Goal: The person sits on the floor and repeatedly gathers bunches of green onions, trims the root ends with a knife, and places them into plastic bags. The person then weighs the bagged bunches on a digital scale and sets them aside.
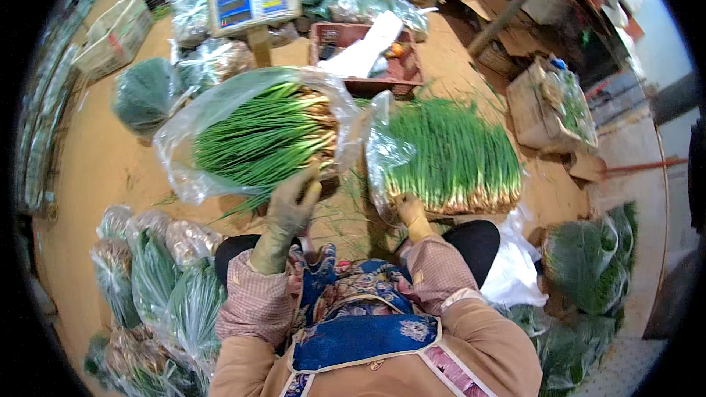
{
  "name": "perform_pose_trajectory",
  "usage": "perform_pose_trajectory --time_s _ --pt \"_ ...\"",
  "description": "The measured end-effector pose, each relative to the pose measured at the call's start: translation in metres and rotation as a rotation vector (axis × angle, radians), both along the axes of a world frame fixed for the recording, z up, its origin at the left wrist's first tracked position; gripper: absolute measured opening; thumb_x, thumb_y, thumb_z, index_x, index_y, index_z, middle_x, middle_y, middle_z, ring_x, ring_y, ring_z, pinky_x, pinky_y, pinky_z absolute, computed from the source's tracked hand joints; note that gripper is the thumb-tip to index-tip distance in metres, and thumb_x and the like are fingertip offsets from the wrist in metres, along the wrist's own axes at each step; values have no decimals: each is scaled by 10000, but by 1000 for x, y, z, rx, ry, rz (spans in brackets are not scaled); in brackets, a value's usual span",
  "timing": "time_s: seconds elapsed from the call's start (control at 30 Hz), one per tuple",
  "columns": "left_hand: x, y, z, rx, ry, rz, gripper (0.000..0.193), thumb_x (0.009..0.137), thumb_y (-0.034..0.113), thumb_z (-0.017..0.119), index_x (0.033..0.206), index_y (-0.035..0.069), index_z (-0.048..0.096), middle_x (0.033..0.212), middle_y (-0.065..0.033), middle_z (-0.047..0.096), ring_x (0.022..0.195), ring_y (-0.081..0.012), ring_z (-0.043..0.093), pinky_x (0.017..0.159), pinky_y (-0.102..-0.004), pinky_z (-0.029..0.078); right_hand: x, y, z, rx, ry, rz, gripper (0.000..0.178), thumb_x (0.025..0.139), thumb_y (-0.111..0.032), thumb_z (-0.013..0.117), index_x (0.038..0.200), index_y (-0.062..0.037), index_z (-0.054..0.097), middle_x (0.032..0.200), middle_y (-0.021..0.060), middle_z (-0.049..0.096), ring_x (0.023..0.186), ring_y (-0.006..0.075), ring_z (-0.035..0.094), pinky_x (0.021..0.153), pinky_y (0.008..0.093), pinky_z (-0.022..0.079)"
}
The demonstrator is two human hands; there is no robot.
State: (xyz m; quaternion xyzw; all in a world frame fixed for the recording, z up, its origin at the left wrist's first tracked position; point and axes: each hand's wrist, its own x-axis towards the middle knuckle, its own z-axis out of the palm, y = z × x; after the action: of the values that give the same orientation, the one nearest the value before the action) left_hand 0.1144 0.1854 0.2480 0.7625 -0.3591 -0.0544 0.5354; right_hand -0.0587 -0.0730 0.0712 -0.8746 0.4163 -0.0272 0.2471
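Observation:
Green scallions [254,136] with pale roots lie on an open clear plastic bag [176,129] in front of me, to the left. At the near edge of this heap, by the root ends, is my left hand [290,206], gloved, with thumb and fingers apart. A second, wide row of scallions [456,151] lies to the right, roots toward me. My right hand [410,213], also gloved, is closed at the near left corner of that row, on the root ends. Crumpled clear plastic [387,151] drapes over the row's left end.
A scale display [255,4] on a post stands behind the bag. Beside it is a red crate [408,77] with a white bag on it. Bagged scallions [154,272] lie at lower left, and more scallions [588,257] at lower right. A pale crate [526,106] stands right.

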Motion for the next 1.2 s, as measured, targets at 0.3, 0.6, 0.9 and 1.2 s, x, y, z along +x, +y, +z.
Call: perform_pose_trajectory --time_s 0.3,0.6,0.9,1.2 --pt "-69 -74 -53 704 56 -635 349 803 242 490 1117 91 504 1055 -158 552 952 -308 536 804 -398 427 -53 -73 -44 118 70 -376 327 683 -216 609 949 -29 580 887 181 609 837 302 588 736 356 462" --pt "-63 -110 -59 858 86 -733 426 827 264 454 1218 106 394 1036 -186 542 954 -340 521 819 -414 412 -26 -92 -48 260 367 -300 491 681 -231 667 1070 21 505 904 186 601 845 294 583 727 357 473" --pt "-66 -124 -60 764 90 -715 421 812 275 485 1186 89 434 1058 -186 541 975 -326 520 829 -395 412 -30 -98 -7 1084 -609 -713 149 813 -169 519 867 -38 473 678 49 556 474 96 445 385 228 335" --pt "-49 -110 -21 127 665 -612 459 811 335 550 1122 4 486 988 -77 558 922 -150 502 791 -274 389 6 35 89 1414 -872 -223 262 880 -256 430 901 -16 534 716 60 565 592 168 552 551 282 480"
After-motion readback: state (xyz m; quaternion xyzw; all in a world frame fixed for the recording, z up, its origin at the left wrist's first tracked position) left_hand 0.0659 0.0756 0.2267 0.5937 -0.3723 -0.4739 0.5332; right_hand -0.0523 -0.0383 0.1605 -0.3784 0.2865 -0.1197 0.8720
